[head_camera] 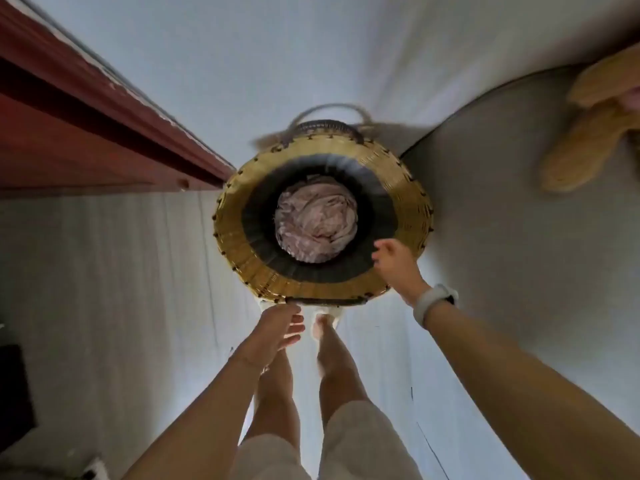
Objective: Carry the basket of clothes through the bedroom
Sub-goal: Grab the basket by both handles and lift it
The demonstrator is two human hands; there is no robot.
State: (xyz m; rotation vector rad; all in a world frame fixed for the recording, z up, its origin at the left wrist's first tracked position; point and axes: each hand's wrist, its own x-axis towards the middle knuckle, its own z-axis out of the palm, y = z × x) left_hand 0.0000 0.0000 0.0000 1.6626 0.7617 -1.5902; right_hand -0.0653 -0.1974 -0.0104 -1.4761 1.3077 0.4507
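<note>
basket (pixel 242 244): woven, round, centre of frame, over the floor (pixel 104 271)
clothes (pixel 316 219): pink bundle inside basket
left hand (pixel 277 329): fingers curled at near rim handle, grip unclear
right hand (pixel 394 261): loosely curled at right rim, grip unclear

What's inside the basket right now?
A bundle of crumpled pinkish cloth sits at the bottom of the woven basket. Anything beneath that cloth is covered.

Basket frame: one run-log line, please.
phase: carrying | basket: held in front, pink clothes inside | left hand: grip on near handle | right hand: at right rim, grip unclear | surroundings: red door left, grey rug right
</note>
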